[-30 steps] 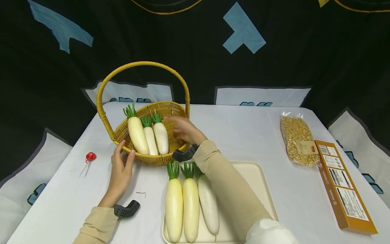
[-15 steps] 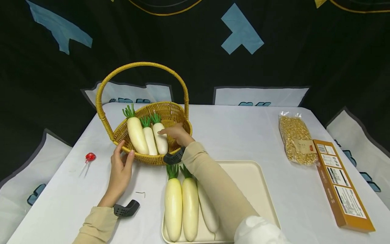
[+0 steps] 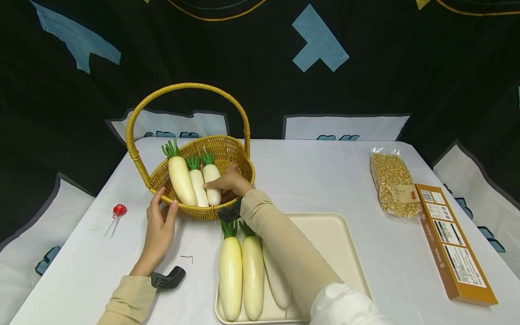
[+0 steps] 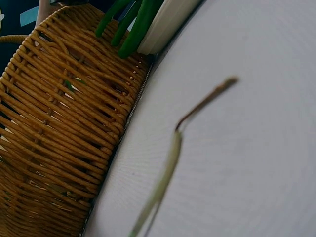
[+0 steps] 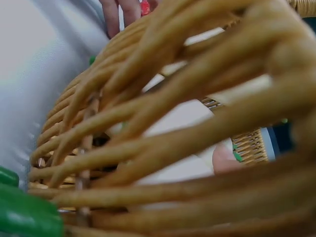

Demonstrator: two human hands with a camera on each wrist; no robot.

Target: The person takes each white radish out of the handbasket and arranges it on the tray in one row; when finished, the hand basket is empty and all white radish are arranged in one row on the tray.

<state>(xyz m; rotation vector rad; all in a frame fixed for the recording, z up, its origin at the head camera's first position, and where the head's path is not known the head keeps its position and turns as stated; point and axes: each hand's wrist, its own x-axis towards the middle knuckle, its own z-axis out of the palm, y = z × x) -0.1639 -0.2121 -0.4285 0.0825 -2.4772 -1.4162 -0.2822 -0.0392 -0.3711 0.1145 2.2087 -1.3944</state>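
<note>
A yellow wicker basket (image 3: 203, 213) with a tall arched handle holds three white radishes with green tops. My right hand (image 3: 232, 180) reaches inside and grips the rightmost radish (image 3: 211, 174), thumb laid across it and the other fingers low on its right side, partly hidden. Left of that radish lie a slimmer radish (image 3: 198, 185) and a larger radish (image 3: 181, 180). My left hand (image 3: 160, 228) touches the basket's front left rim with spread fingertips. In the right wrist view, weave covers most of the picture and my thumb tip shows by a white radish (image 5: 180, 118).
Below the basket, a cream tray (image 3: 337, 225) carries three more long radishes (image 3: 230, 275), partly under my right forearm. A red lollipop (image 3: 119, 210) and a thin bent stalk (image 3: 188, 257) lie left. On the right are a bag of corn kernels (image 3: 392, 180) and an orange box (image 3: 457, 248).
My right hand has moved left and down inside the basket, from beside the rightmost radish to over it. My left hand has stayed at the rim.
</note>
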